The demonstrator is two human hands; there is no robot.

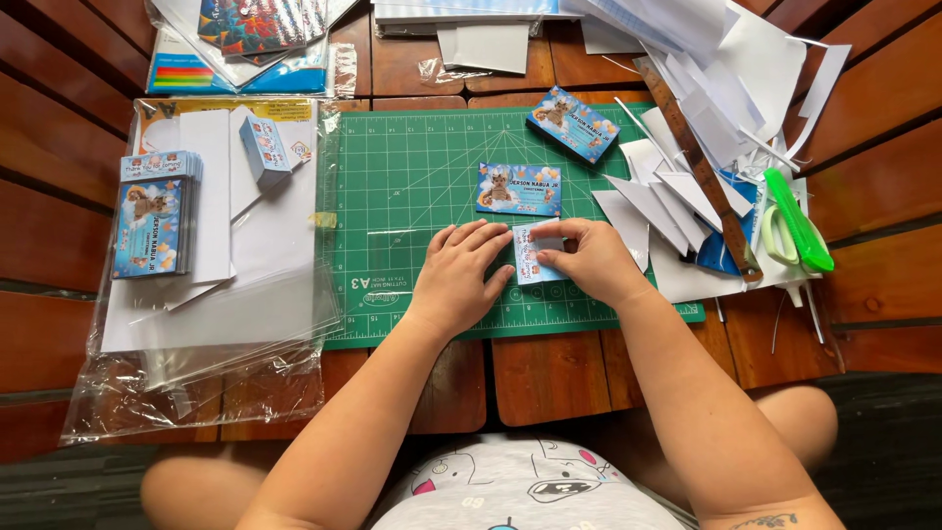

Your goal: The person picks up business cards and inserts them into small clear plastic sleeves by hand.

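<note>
Both hands press on a small blue card [538, 257] lying on the green mat [412, 186]. The left hand [459, 270] lies flat beside it, fingers touching its left edge. The right hand [594, 257] pinches its right side and is nearer

Bare forearms, a small tattoo near the right elbow, and a grey cartoon-print top [520, 486].
</note>
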